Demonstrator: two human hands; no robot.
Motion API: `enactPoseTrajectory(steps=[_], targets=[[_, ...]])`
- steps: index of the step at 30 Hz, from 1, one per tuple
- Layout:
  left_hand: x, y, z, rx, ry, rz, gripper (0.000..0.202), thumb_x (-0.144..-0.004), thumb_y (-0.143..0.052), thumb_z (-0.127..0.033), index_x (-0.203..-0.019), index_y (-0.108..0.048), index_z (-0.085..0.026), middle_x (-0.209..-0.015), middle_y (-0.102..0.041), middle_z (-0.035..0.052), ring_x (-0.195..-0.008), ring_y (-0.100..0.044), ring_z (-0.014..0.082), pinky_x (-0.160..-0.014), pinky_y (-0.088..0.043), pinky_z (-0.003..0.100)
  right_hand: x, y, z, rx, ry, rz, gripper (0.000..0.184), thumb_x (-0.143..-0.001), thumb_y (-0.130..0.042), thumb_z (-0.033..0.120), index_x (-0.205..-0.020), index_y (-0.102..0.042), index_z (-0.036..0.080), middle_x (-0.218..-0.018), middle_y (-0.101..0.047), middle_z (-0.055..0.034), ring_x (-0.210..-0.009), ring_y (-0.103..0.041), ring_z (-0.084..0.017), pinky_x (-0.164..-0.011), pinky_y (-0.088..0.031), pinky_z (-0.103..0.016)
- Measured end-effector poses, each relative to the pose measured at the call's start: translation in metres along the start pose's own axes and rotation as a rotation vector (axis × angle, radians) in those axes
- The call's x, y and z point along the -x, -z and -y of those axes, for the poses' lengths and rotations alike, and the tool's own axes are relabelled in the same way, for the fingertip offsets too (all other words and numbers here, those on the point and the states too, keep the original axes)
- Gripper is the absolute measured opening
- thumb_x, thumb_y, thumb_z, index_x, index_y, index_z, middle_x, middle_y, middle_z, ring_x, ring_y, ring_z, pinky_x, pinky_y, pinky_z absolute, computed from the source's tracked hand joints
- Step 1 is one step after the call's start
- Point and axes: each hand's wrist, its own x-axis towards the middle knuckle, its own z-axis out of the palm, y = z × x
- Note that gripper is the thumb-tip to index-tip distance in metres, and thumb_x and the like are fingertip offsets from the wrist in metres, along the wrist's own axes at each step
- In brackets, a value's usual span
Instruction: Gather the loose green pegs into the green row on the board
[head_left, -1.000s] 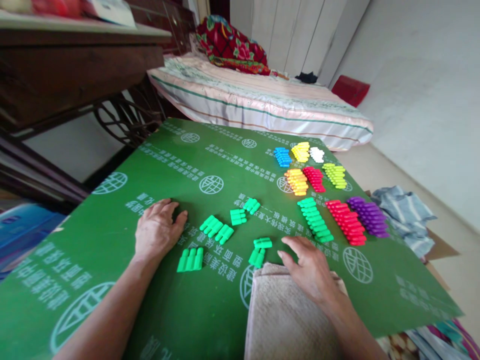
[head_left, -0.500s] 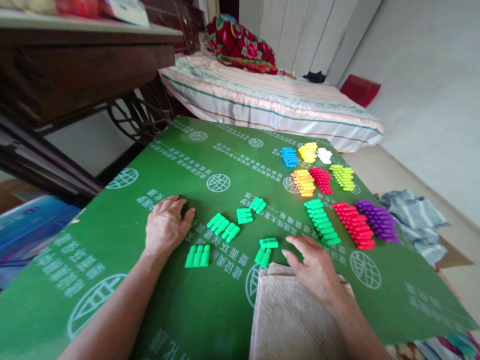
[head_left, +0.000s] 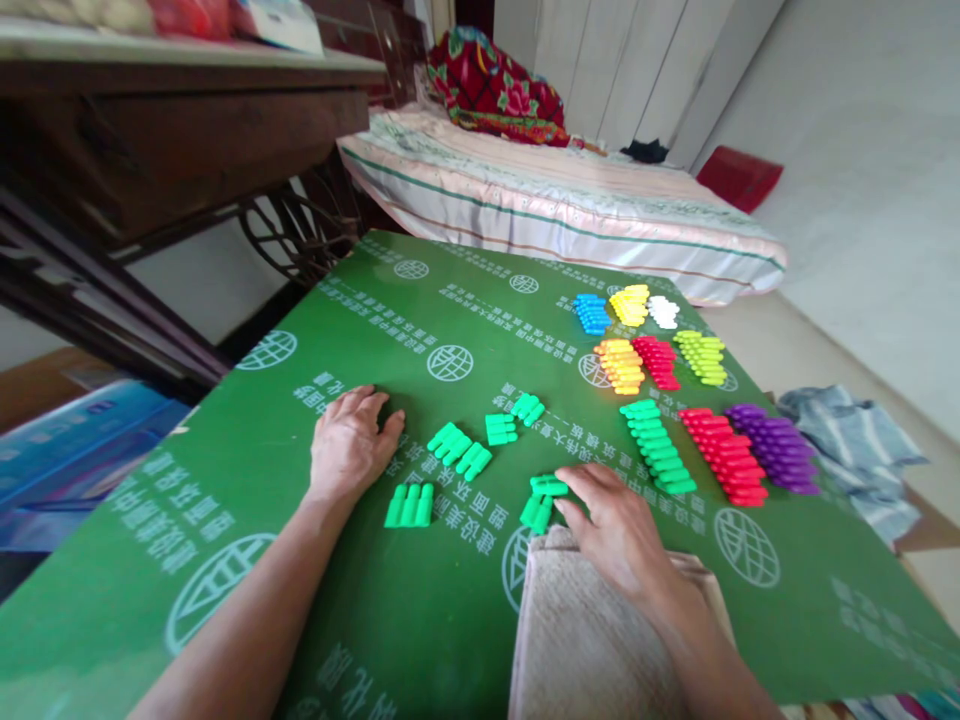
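My left hand lies palm down on the green board, fingers spread and holding nothing. To its right are small bright-green plastic pieces shaped like pen caps, in loose clusters: a front row, a middle group, and two farther groups, one beside the other. My right hand reaches over a folded beige cloth. Its index fingertip meets the right end of a green piece, thumb and finger apart. Just below that piece lie more green pieces.
Sorted rows stand at the right: green, red, purple, orange, dark red, lime, blue, yellow and white. Beyond the board is a bed; a wooden table is at left.
My right hand has moved slightly left, closing the gap to the green piece so its fingertip now meets it. My left hand stays in place on the board. The whole view has shifted a little.
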Motion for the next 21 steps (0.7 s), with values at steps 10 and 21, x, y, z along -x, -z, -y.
enactPoseTrajectory(steps=[10,21], targets=[[0.001,0.001,-0.002,0.006,0.006,-0.008,0.059,-0.085,-0.032,-0.052,-0.119,-0.061,-0.014,-0.137,-0.055,0.0148,-0.128,-0.048,0.0309,-0.11,-0.039,0.046,-0.004,-0.008,-0.015,-0.245,-0.139,-0.069,0.017,-0.088,-0.055,0.025,-0.096,-0.07,0.023,-0.09,-0.073,-0.0024,-0.079,-0.067,-0.015,-0.072,-0.051,-0.025],[-0.003,0.006,-0.002,-0.013,-0.006,0.04,0.067,-0.086,-0.025,-0.053,-0.123,-0.058,-0.008,-0.139,-0.052,0.017,-0.13,-0.045,0.0323,-0.113,-0.036,0.047,0.0,-0.003,-0.025,-0.014,-0.071,-0.08,0.016,-0.086,-0.056,0.014,-0.091,-0.069,0.023,-0.095,-0.07,-0.0042,-0.091,-0.064,-0.018,-0.08,-0.05,-0.028]])
